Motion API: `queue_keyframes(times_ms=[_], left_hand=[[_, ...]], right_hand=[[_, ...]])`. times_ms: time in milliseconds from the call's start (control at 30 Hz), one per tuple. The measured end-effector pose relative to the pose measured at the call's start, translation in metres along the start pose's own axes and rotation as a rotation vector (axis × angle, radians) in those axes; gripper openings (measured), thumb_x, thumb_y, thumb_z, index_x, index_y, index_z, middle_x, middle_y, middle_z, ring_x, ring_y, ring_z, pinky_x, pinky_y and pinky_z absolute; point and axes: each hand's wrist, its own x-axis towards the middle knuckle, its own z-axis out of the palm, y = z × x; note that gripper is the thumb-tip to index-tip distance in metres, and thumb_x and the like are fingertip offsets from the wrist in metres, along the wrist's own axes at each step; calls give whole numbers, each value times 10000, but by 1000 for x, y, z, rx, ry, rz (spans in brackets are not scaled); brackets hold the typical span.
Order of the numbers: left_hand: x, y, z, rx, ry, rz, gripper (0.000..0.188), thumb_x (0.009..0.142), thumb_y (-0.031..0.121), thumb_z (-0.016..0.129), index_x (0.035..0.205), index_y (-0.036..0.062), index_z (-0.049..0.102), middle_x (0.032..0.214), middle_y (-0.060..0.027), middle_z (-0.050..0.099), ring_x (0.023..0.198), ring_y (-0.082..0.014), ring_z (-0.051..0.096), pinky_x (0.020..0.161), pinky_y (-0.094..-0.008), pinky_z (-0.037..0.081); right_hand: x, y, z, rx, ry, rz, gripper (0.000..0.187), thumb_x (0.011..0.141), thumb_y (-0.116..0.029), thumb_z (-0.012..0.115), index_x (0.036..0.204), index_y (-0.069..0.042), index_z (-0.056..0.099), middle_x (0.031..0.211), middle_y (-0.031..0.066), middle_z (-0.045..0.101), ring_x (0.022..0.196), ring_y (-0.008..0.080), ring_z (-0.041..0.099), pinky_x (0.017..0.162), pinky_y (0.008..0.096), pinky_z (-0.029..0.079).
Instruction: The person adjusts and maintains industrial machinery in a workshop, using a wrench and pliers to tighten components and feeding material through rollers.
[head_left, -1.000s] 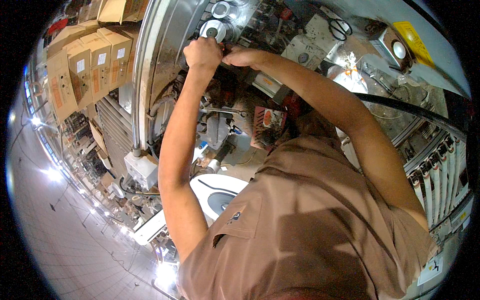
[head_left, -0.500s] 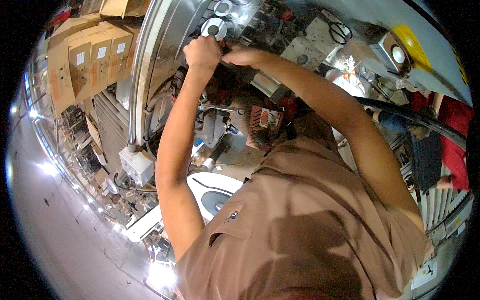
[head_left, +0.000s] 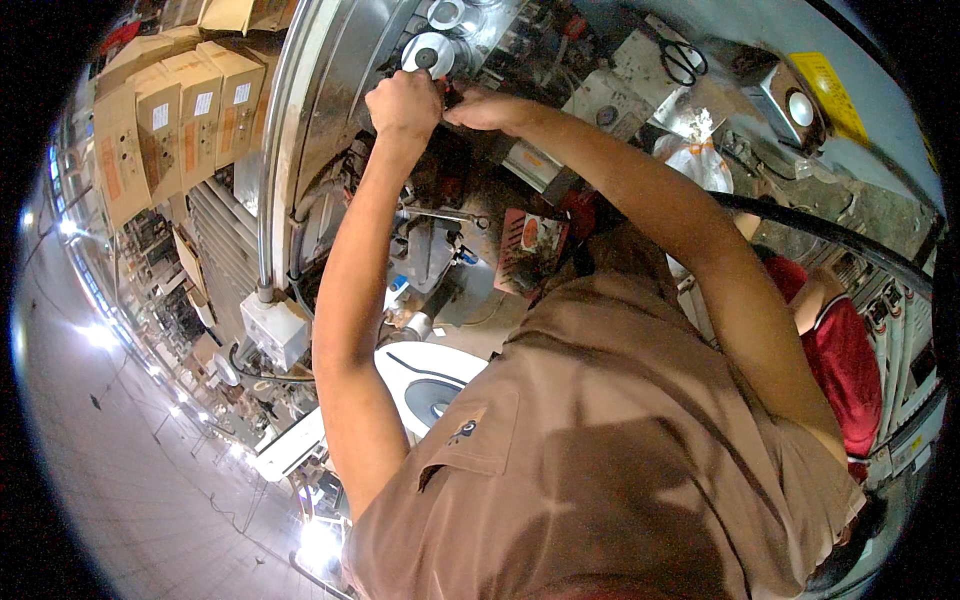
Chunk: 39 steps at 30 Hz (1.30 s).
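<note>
Work at grimy machine [head_left: 340, 105] looked under way; nothing visibly finished, remainder unclear. Cardboard boxes [head_left: 180, 120] stood left; red-clad co-worker [head_left: 845, 370] partly hidden, right. Left hand [head_left: 406, 105] curled, right hand [head_left: 485, 108] bent beside it; could not tell grip. Metal disc [head_left: 427, 42] sat just beyond left hand.

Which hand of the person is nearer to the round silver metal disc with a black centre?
Left. The left hand is at the disc's lower edge as pictured, contact unclear; the right hand is farther off, below and to its right.
</note>
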Motion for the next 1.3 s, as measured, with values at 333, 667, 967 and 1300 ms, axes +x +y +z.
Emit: queue_keyframes(times_ms=[333,667,967,1300], left_hand=[[5,9,-14,60,8,35,231,906,261,622,910,99,786,906,-127,767,866,-314,760,740,-426,600],[8,6,-8,8,-48,-6,267,896,318,608,925,100,759,918,-161,750,872,-362,747,748,-483,597],[0,3,1,-21,-22,-56,268,905,323,600,972,123,764,947,-171,749,889,-396,734,746,-506,586],[-41,-17,-39,-419,187,-100,509,906,615,638,1054,144,763,764,-171,721,787,-391,719,703,-491,562]], right_hand=[[21,29,-5,135,-71,-197,474,901,-286,645,1292,-47,521,851,2,527,868,157,481,801,358,406],[25,29,-11,-8,-138,-99,412,927,-393,641,1108,-24,610,1026,76,597,987,187,499,898,372,397],[19,26,3,-103,270,-217,434,859,-330,701,1169,-38,614,941,57,642,876,184,582,789,376,484],[-16,17,-57,483,445,-336,714,913,-384,743,1470,-62,436,1299,128,635,1145,258,654,986,383,515]])
